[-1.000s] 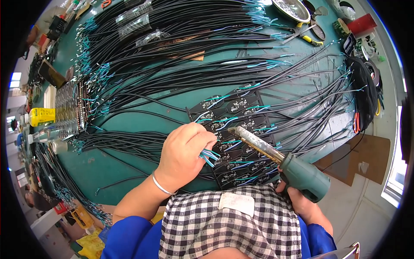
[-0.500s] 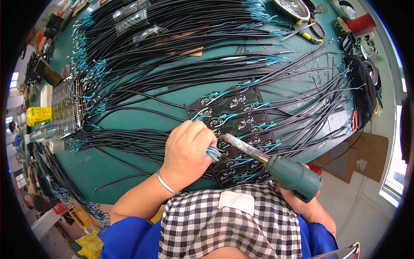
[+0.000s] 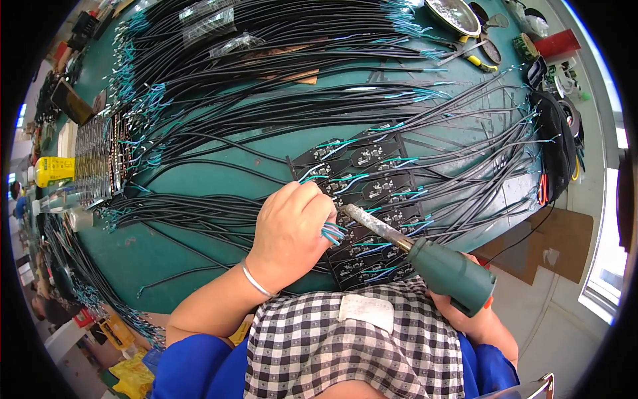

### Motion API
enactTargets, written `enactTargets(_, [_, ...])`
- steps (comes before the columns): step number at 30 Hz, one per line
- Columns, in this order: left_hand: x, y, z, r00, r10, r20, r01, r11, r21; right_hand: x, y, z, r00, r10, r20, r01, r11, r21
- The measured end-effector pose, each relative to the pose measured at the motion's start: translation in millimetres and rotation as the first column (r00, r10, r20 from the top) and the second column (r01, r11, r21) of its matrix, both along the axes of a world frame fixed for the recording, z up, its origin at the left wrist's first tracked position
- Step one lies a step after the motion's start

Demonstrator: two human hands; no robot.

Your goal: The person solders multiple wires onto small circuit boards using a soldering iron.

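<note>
My left hand is closed around a bunch of thin blue and white wire ends, which poke out beside its fingers. My right hand grips a soldering iron with a thick green handle, its fingers partly hidden behind it. The iron's whitish, crusted tip reaches up and left, close to my left fingertips, over a panel of small black circuit boards. Short blue and white wires lie across several boards, joined to black cables that run off to the right. Exact contact at the tip is too small to tell.
Large bundles of black cables with blue ends cover the table's far side; more cables lie left. A yellow bottle stands at the left edge. At the far right are a metal dish, yellow-handled pliers and a black pouch.
The view has shifted slightly. Both hands stay almost in place, with the iron's tip still beside my left fingertips.
</note>
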State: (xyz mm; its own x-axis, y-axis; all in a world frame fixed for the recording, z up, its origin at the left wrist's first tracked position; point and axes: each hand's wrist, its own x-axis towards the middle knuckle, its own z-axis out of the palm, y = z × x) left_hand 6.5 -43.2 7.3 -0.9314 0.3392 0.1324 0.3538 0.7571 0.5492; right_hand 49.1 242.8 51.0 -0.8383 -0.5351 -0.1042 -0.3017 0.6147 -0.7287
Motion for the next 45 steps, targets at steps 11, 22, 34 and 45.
enactTargets(11, [-3.1,1.2,-1.3,0.999,-0.001,-0.051,0.001,1.000,0.005,24.0,13.8,-15.5,0.851,-0.251,0.462,0.427,0.843,-0.328])
enactTargets(22, [-6.7,-15.8,16.9,0.969,-0.169,0.179,0.159,0.985,0.067,46.9,11.3,-23.6,0.830,-0.270,0.488,0.480,0.791,-0.378])
enactTargets(34, [33.5,3.9,12.4,0.992,-0.047,-0.117,0.040,0.997,-0.067,49.9,20.9,-32.0,0.811,-0.234,0.536,0.463,0.817,-0.343])
enactTargets(45, [47.1,13.5,4.9,0.979,-0.137,-0.149,0.116,0.983,-0.141,67.7,36.6,-46.5,0.817,-0.332,0.471,0.444,0.883,-0.149])
